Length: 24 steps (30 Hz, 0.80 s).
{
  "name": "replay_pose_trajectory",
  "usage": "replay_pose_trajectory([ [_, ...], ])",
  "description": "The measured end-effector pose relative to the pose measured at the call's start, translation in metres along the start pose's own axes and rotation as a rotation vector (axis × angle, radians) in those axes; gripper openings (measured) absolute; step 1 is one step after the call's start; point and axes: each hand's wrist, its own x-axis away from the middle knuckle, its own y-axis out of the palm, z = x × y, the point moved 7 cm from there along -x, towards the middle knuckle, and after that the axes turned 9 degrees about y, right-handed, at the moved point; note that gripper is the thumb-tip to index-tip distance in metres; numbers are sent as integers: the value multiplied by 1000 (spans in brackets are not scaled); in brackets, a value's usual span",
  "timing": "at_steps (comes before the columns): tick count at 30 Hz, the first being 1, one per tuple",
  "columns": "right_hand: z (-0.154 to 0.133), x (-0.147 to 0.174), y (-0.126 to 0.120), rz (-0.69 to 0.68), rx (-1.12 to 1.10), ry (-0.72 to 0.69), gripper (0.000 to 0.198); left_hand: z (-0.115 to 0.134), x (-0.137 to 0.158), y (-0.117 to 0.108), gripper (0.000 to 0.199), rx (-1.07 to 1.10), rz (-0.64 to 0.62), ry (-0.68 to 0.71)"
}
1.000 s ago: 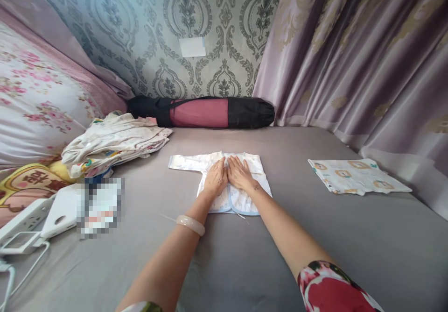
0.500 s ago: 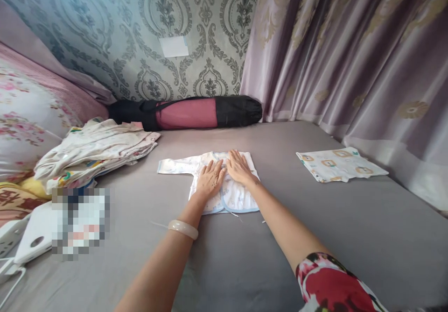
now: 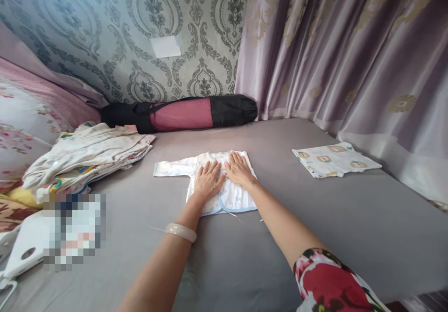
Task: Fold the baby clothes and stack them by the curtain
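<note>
A small white jacket (image 3: 236,196) with pale blue edging lies spread out on the grey bed (image 3: 301,237), near the middle of the view, with one sleeve (image 3: 175,168) stretched out to the left and its hem toward the person. The left hand (image 3: 209,181) rests flat on the front of the jacket, palm down, fingers extended and grasping nothing; a pale bangle (image 3: 181,232) circles that forearm. The right hand (image 3: 240,168) lies just beside it, also palm down on the jacket, its fingers straight and released. Along the wall (image 3: 196,13) at the back of the bed lies a long carrying bag (image 3: 182,113), black with a pink middle section, its right end gathered closed; the fabric hides whatever is inside. To the left, a heap of printed clothes (image 3: 87,153) sits loose on the bed near a patterned pillow (image 3: 21,130). In front of the heap are a white device (image 3: 35,237) and a pixelated item (image 3: 82,232) that cannot be made out. Well apart on the right, a folded printed cloth (image 3: 336,159) lies flat near the curtain (image 3: 325,46).
</note>
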Motion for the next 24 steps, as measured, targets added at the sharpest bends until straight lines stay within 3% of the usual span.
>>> replay_pose_trajectory([
  [6,20,0,-15,82,39,105,63,1,0,0,55,1,-13,7],
  [24,36,-4,-9,29,44,240,67,3,1,-5,56,-8,-40,-24],
])
